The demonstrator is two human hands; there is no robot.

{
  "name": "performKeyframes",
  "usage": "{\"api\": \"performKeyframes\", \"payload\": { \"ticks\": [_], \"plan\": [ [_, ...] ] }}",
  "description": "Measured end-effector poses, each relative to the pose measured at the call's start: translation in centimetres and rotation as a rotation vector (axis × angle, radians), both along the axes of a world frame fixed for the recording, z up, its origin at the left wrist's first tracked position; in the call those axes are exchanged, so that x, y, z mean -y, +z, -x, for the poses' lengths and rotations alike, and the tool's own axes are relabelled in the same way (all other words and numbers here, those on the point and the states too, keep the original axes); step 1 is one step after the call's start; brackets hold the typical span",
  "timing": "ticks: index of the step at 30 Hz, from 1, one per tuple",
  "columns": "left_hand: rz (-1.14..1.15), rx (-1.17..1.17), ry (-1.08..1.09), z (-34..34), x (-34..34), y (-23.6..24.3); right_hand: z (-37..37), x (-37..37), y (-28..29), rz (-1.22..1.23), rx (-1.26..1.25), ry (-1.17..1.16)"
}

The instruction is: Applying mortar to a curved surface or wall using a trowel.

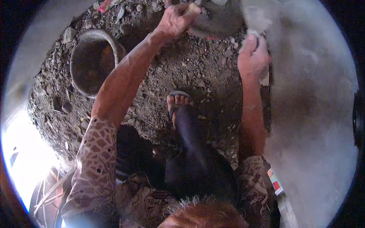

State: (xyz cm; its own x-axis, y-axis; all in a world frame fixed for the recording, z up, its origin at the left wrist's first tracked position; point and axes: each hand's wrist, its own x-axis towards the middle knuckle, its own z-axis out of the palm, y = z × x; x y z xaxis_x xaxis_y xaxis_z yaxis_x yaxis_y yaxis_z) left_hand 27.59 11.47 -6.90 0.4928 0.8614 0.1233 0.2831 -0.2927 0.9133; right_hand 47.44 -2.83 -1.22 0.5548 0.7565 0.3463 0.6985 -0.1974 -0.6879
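You were squatting on rough, stony ground [197,72], with one foot in a sandal [178,104] stretched out in front of you. Your left hand [175,21] reached far forward and its fingers were curled tight around the rim of a shallow grey pan [216,21] lying at the top of the dirt. The pan looked caked with grey mud, so I think it was heavy and a bit slippery, and the rim was the best place to hold it. Your right hand [253,57] was closed around a pale, flat tool [258,17], maybe a trowel, and it sat right at the edge of the smooth grey wall [315,114]. I could not see the handle well because your fingers hid it. The tool looked stiff and hard, not something that bends. A round bucket [93,62], dark inside, stood on the ground to your left, well apart from both hands.
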Motion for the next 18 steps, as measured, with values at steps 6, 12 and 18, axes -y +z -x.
{"api": "performKeyframes", "payload": {
  "ticks": [6,12,18],
  "plan": [
    [0.222,0.086,-0.003,0.5,1.1,0.6,0.2,-0.5,-0.5,0.090,0.076,0.216],
    [0.232,0.006,-0.018,0.7,0.9,0.8,0.5,-0.4,0.8,0.247,0.198,0.294],
    [0.164,-0.014,-0.037,1.1,0.9,1.0,0.6,-0.5,0.6,0.058,0.089,0.117]
  ]
}}
